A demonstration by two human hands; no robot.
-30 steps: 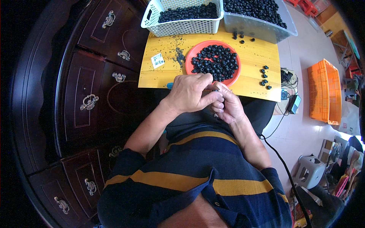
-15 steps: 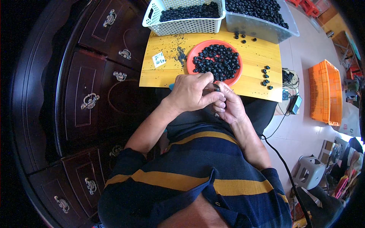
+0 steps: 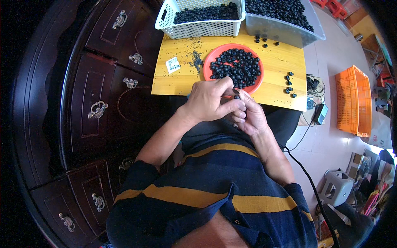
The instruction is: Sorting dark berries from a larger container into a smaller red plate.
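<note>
My two hands meet in front of my belly, just off the near edge of the yellow table [image 3: 182, 84]. My right hand [image 3: 252, 115] is closed, pinching a small black round part [image 3: 237, 97] between thumb and fingers. My left hand [image 3: 208, 99] is closed against it; a thin dark edge shows between the hands, but what the left fingers grip is hidden. Just beyond the fingertips lies a red round plate [image 3: 207, 56] heaped with similar black parts [image 3: 237, 62].
At the table's back stand a white perforated basket [image 3: 202, 31] and a clear plastic bin [image 3: 285, 36], both full of black parts. Several loose parts [image 3: 289, 82] lie at the right, near black crumbs [image 3: 197, 62] and a white paper [image 3: 172, 65]. Dark drawers [image 3: 93, 99] flank my left; an orange crate [image 3: 353, 101] stands right.
My left fingers have shifted very slightly, and the blue bit under my left hand shows less. The black part sits slightly differently in my right fingertips. Everything else has stayed in place.
</note>
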